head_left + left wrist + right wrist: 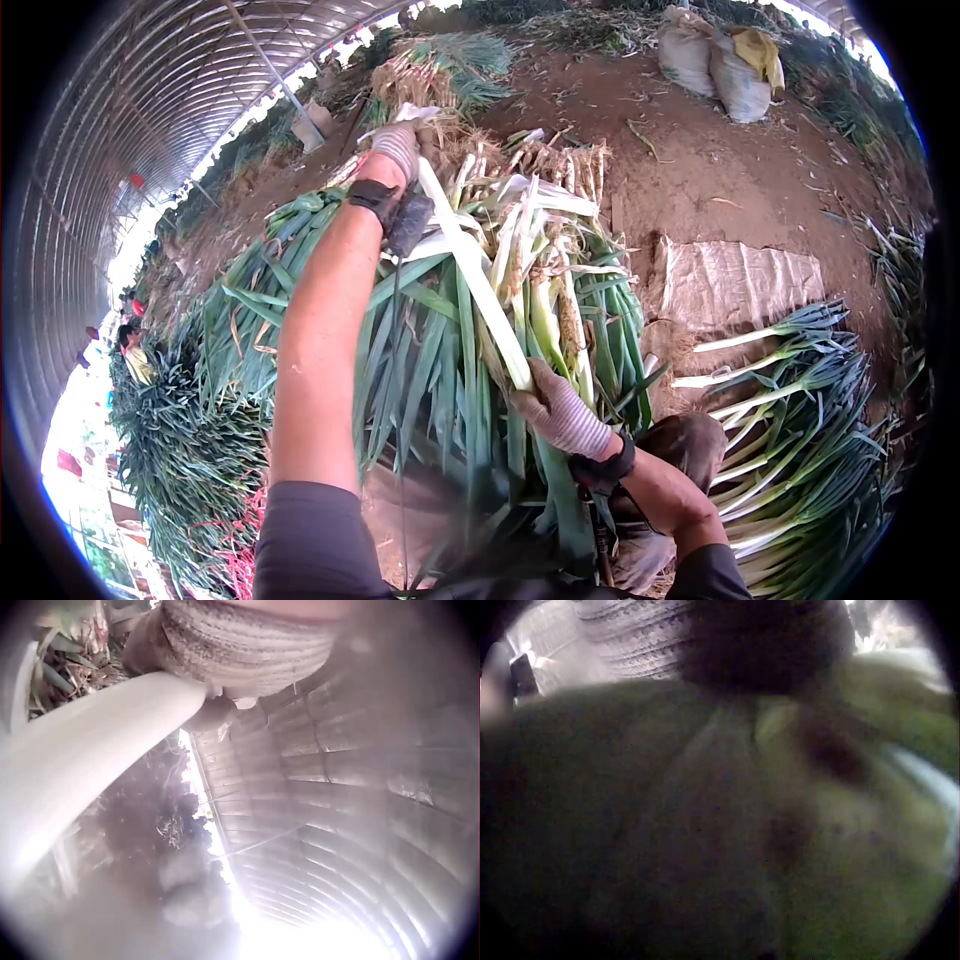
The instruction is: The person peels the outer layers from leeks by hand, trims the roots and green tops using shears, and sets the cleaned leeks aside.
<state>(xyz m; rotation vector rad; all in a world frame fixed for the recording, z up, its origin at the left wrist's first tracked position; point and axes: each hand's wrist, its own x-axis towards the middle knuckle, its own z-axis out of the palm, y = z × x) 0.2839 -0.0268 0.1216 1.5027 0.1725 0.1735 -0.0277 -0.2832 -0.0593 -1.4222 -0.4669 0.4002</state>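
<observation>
A long white leek stalk (pixel 480 285) runs slantwise between the two gloved hands in the head view. The left hand (pixel 398 147) grips its upper, root end. Lower down, the right hand (pixel 565 410) has its fingers round the stalk where it turns green. In the left wrist view, the pale stalk (pixel 97 742) meets the gloved left hand (pixel 240 649). Broad green leaves (pixel 667 825) fill the right wrist view below the right hand's glove (pixel 637 637). Beneath the held leek lies a heap of untrimmed leeks (pixel 430 320) with brown outer skins.
Cleaned leeks (pixel 770 440) lie in a row at the right, below a flattened sack (pixel 740 285). Full sacks (pixel 715 65) stand at the back right. Another leek bundle (pixel 440 75) is at the back, and a leafy pile (pixel 195 430) at the left.
</observation>
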